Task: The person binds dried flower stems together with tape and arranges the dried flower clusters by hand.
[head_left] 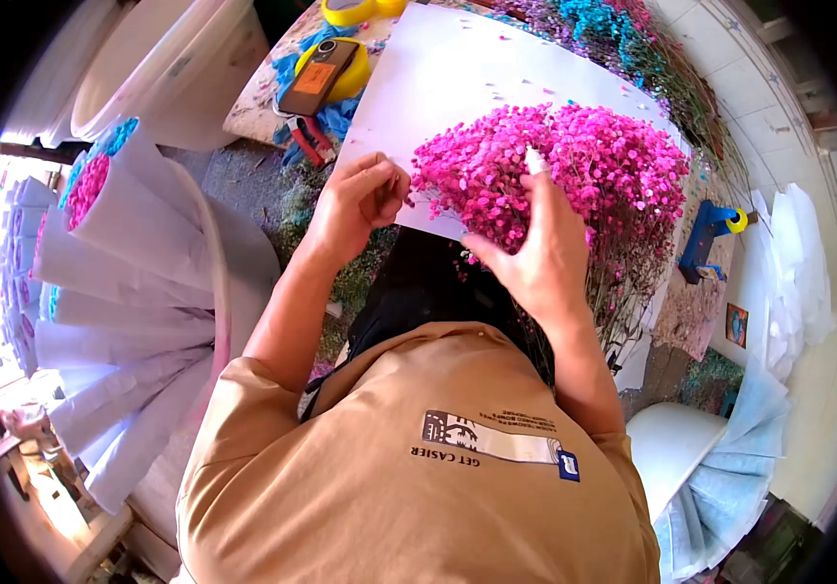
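A large bunch of small pink flowers (623, 165) lies on a white sheet (428, 73), its thin stems pointing toward the person's right side. My right hand (545, 248) rests at the near edge of the blooms, thumb and fingers spread apart, with a white wrapping on one fingertip. At the left edge of the bunch is my left hand (365, 200), its fingers curled together; whatever they pinch is too small to make out. A few loose petals are scattered on the sheet.
A phone (316, 78), yellow tape (348, 12) and red-handled pliers (309, 141) lie at the sheet's left. Purple and blue flowers (613, 29) are behind. A blue tape dispenser (703, 238) stands right. Paper-wrapped bouquets (136, 204) fill a tub on the left.
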### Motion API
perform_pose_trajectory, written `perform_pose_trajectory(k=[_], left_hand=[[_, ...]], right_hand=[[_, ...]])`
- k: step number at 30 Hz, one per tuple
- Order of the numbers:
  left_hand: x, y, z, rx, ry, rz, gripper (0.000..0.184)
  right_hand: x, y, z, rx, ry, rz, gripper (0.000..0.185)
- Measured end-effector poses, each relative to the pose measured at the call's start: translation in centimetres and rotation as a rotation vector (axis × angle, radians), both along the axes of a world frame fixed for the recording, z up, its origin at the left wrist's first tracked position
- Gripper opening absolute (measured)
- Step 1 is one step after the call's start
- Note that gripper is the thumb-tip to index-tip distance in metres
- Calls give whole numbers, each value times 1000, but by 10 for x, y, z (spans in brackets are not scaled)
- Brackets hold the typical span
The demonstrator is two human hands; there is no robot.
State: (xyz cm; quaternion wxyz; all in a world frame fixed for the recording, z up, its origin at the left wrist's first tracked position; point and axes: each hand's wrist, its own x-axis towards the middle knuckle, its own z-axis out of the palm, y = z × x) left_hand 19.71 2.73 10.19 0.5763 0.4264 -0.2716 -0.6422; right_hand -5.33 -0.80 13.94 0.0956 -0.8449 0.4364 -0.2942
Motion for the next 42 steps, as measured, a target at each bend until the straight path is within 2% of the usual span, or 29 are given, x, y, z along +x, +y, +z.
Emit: perform_pose_trajectory(k=[1,2,3,5,6,7,9,11,13,15,16,18,19,21,22,24,25,27,28,30,31,33,35,37,39,42], left_hand=[[3,6,-7,2,4,6,21],[4,12,-13,49,114,-20,20],[3,18,-15,94,226,-49,19],[-4,22,-16,134,199,-21,20],[-5,22,-21,159,125,-95,20],[-6,23,-24,187,53,-170,21],[-12,17,-23,205,-15,-212,23],[-37,4,-8,-41,-541,-47,23],[-53,-12,-6,-122,-551,8,23],[-68,-24,11,-359,-766,107,20],[-74,-30,18,-361,-764,110,20],[-82,-42,27,-555,-1036,245,19],[-83,-47,25,-559,-1035,244,19],[-84,-57,15,-558,-1279,188,14],[-82,-60,11,-560,-1278,185,14],[-72,-60,1,-545,-850,224,10],[-68,-55,2,-395,-561,246,9],[-44,-41,9,-264,-315,279,16],[-46,-32,11,-253,-318,266,16],[-52,-11,15,-127,-541,28,27],[-64,-6,1,-332,-708,-31,34],[-81,5,-12,-169,-1025,-289,32],[-89,5,-39,-172,-1073,-308,29],[-87,5,-40,-182,-1117,-333,26],[-62,17,-38,-192,-927,-215,19],[-35,42,-40,-112,-919,-171,16]], right_hand=[[8,4,5,-16,95,-14,104],[13,1,-1,-149,186,-60,92],[13,-8,-13,-151,193,-59,92],[3,-29,-33,41,-85,-87,76],[0,-33,-27,71,-140,-138,60],[-9,-40,-27,246,-288,-152,55],[-19,-50,-24,189,-337,-164,52],[-26,-53,-26,235,-374,-160,54],[-28,-52,-28,287,-363,-160,54],[-26,-49,-27,292,-365,-168,55],[-25,-47,-26,281,-356,-168,56],[-23,-45,-22,305,-367,-170,55],[-23,-44,-22,302,-368,-171,55],[-23,-45,-22,273,-351,-180,55],[-24,-45,-22,272,-352,-183,55],[-26,-46,-22,261,-364,-193,54],[-28,-46,-22,271,-363,-207,54],[-29,-47,-21,266,-379,-231,53],[-28,-47,-17,327,-397,-243,53],[-31,-51,-24,325,-385,-250,55],[-32,-53,-27,313,-373,-248,56],[-32,-54,-29,337,-404,-224,58],[-33,-52,-25,370,-396,-239,58],[-35,-53,-22,369,-406,-240,59],[-43,-53,-20,375,-413,-259,61],[-54,-65,-25,351,-461,-265,74]])
